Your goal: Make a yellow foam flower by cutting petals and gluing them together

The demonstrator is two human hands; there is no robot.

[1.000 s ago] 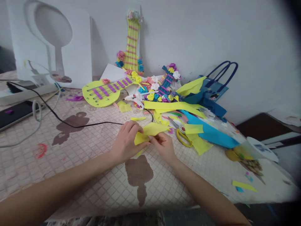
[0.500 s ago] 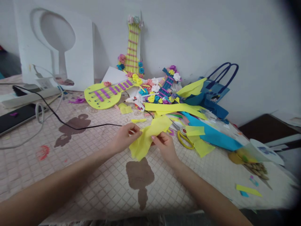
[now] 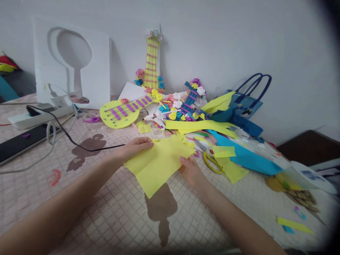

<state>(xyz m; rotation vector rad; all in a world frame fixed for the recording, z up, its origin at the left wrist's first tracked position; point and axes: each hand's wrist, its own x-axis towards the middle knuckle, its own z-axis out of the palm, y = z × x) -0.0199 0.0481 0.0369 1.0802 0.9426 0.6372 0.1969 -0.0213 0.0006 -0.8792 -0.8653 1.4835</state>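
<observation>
A sheet of yellow crepe paper (image 3: 159, 161) is spread out between my two hands above the table, creased, with one corner pointing toward me. My left hand (image 3: 138, 146) pinches its upper left edge, and my right hand (image 3: 191, 170) grips the right edge with the thumb on top. The fingertips under the paper are partly hidden. Just right of the paper lie yellow-handled scissors (image 3: 212, 163) and cut yellow paper pieces (image 3: 235, 173). Beyond it rests a white glue gun (image 3: 156, 120).
A yellow paper guitar (image 3: 119, 114) and flower-covered guitars stand at the back. Long yellow strips (image 3: 196, 125), a blue paper sheet (image 3: 247, 157) and a blue bag (image 3: 245, 102) fill the right. A phone (image 3: 23, 143), power strip (image 3: 39, 116) and black cable (image 3: 69, 136) lie left.
The yellow paper, bunched up before, is now opened out flatter and wider. My hands have moved apart, the left one leftward and the right one slightly right and down. The view has shifted a little.
</observation>
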